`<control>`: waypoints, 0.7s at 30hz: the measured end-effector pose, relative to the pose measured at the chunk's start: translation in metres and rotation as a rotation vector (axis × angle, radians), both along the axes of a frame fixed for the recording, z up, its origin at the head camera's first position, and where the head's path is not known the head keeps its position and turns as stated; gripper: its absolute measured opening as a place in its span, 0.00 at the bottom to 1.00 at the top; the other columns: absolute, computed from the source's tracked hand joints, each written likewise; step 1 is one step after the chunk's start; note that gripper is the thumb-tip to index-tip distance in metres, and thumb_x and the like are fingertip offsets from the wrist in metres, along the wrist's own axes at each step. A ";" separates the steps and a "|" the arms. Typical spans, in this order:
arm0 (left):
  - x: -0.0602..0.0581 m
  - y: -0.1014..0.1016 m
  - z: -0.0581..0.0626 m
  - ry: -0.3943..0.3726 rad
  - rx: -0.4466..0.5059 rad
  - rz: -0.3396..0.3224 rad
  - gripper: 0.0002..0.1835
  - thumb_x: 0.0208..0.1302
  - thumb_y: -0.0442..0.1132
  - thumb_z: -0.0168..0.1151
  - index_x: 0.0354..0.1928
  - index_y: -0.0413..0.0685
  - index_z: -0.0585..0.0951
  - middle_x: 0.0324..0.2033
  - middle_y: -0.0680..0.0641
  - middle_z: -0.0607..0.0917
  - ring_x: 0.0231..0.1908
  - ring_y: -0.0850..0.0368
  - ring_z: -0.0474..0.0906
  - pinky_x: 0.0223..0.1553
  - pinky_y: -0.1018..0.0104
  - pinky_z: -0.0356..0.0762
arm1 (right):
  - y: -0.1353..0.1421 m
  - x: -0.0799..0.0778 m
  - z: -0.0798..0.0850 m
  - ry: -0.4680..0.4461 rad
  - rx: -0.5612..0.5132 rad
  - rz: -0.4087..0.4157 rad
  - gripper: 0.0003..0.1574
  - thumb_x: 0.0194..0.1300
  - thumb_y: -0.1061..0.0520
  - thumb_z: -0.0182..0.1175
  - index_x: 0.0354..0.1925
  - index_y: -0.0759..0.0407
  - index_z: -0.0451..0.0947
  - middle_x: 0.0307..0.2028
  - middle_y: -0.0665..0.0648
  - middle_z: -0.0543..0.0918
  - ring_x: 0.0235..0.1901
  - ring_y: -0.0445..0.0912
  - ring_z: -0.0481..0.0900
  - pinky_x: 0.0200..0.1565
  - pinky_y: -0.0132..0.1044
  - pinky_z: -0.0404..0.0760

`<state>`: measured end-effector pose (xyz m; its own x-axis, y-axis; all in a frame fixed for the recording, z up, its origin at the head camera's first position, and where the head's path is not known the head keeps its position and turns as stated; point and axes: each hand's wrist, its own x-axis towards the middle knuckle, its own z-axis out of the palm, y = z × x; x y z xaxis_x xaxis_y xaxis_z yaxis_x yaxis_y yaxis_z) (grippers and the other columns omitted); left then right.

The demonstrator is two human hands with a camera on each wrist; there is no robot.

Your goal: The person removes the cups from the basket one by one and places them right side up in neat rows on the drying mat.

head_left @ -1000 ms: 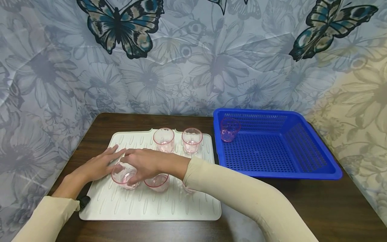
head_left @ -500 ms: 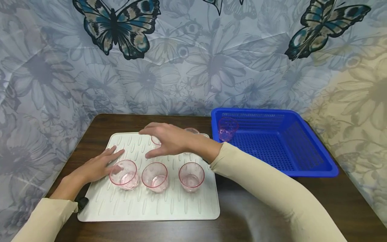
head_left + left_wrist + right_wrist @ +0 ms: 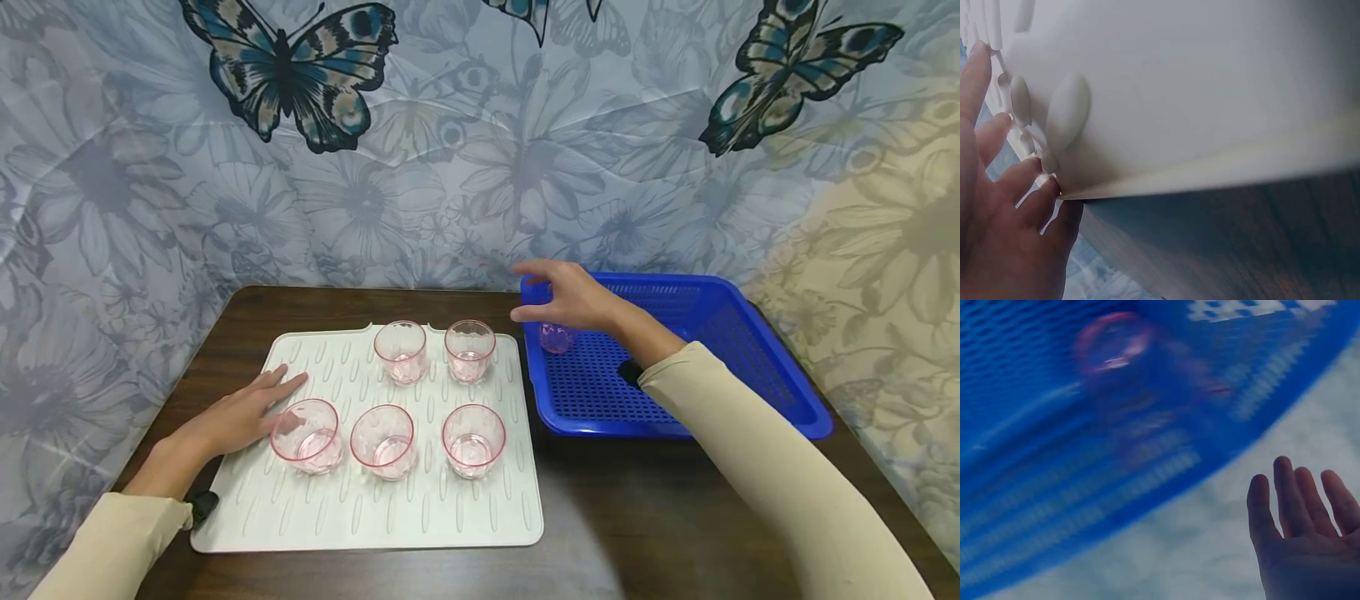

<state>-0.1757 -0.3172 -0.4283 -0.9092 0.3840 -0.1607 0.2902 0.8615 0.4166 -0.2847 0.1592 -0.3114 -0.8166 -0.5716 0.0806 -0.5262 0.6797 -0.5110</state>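
Observation:
My left hand (image 3: 238, 418) rests with spread fingers on the left edge of a white ridged drying mat (image 3: 337, 521), next to a pink-rimmed clear glass (image 3: 309, 446). Two more such glasses, a middle one (image 3: 386, 450) and a right one (image 3: 474, 446), share that front row. Behind them stand a back-left glass (image 3: 402, 358) and a back-right glass (image 3: 470, 357). Above the left end of a blue plastic basket (image 3: 600, 425) hovers my right hand (image 3: 573, 298), fingers extended and holding nothing. Below it, one glass (image 3: 557, 337) sits inside the basket, partly hidden by the hand; the right wrist view shows this glass (image 3: 1113, 347) blurred.
Mat and basket lie side by side on a dark wooden table (image 3: 600, 517). A butterfly-and-flower patterned cloth (image 3: 450, 208) hangs close behind the table's back edge. The basket's raised rim stands just right of the mat.
My right hand has left the front-left glass and travelled right, over the back row, to the basket. The left hand stays put on the mat. The glasses stand where they were.

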 end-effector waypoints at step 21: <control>0.001 -0.002 -0.003 0.011 0.001 0.003 0.41 0.68 0.61 0.58 0.75 0.44 0.64 0.72 0.26 0.55 0.70 0.24 0.51 0.57 0.25 0.60 | 0.066 -0.018 -0.044 -0.121 0.100 -0.161 0.51 0.56 0.51 0.75 0.70 0.70 0.65 0.65 0.71 0.72 0.63 0.64 0.72 0.62 0.58 0.70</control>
<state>-0.1749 -0.3191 -0.4315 -0.9119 0.3817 -0.1505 0.2926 0.8621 0.4138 -0.3023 0.2251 -0.3555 -0.8982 -0.4334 -0.0738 -0.3460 0.8004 -0.4895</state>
